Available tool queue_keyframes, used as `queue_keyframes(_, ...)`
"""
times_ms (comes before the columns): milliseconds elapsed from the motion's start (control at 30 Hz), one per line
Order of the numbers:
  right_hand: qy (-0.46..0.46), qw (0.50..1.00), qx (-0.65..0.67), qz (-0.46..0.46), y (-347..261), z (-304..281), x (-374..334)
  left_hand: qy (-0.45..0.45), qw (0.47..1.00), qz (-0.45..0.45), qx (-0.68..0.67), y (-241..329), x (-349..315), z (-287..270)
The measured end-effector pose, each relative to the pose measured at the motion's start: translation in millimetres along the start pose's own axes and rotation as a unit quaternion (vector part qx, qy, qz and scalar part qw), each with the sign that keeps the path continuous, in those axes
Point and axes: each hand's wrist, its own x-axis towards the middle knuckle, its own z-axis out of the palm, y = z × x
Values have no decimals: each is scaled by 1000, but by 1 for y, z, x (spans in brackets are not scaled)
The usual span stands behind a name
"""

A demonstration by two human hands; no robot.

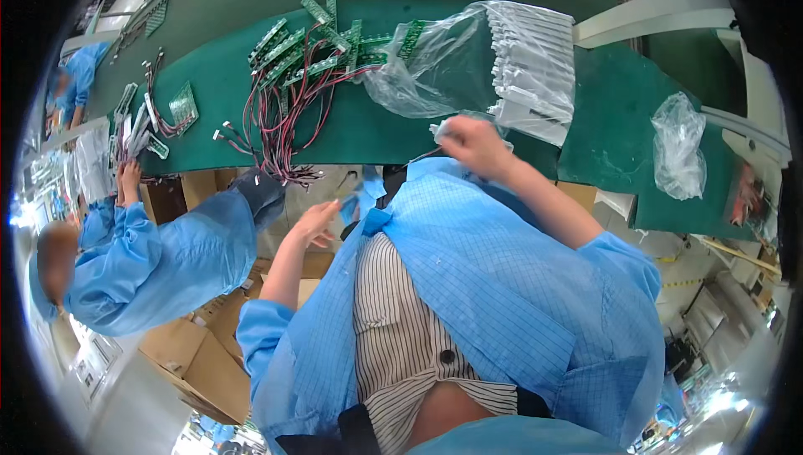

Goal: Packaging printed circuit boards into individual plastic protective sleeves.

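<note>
My right hand (477, 147) is at the table's front edge, its fingers curled together. A small whitish piece (438, 130) shows beside its fingertips; what the fingers hold, if anything, is hidden. Just beyond lies a clear plastic bag (443, 79) with a stack of white plastic strips (535, 74) at its right end. My left hand (316, 222) hangs in front of the table edge near my jacket, fingers stretched out and holding nothing. Ahead of it, a bundle of red and black wires (280, 141) with white connectors runs from a pile of green circuit boards (288, 53).
A crumpled clear bag (679, 145) lies on the green table mat (606, 120) at the right. To the left, a co-worker in a blue smock (180, 263) handles parts near more boards (183, 106). Cardboard boxes (196, 367) stand below. A pale curved bar (657, 16) crosses the far right.
</note>
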Motion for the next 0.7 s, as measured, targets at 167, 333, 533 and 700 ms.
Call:
queue_keyframes(167,232,932,-279,17,38,-63,-15,252,890,208,317,66,-30,3)
queue_keyframes(333,183,885,-427,28,51,-82,-10,294,813,438,247,152,-35,3)
queue_keyframes(533,218,902,-337,-161,-4,-81,9,508,692,451,244,199,-12,-23)
queue_keyframes(700,109,920,-364,-94,7,-63,41,558,691,391,240,210,7,-52)
